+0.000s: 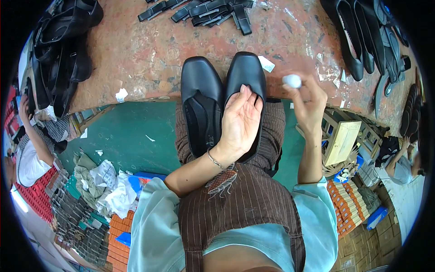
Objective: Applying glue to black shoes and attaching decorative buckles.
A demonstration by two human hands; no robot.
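Two black square-toed flat shoes lie side by side over my lap, toes against the table edge: the left shoe (pixel 202 75) and the right shoe (pixel 246 68). My left hand (pixel 238 124) is palm up over the right shoe's opening. Its fingers reach into the toe end and are partly hidden, with a fingertip showing at the vamp's edge. Off to the right, my right hand (pixel 310 102) pinches a small white wad (pixel 292 81) between thumb and finger, apart from the shoes. Motion slightly blurs that hand.
Black strap pieces (pixel 213 11) lie on the worn table (pixel 136 54). More black shoes are piled at the left (pixel 68 50) and right (pixel 349 41). A wooden stool (pixel 343 143) stands below the table at right. Two people (pixel 34 156) (pixel 403 158) sit either side.
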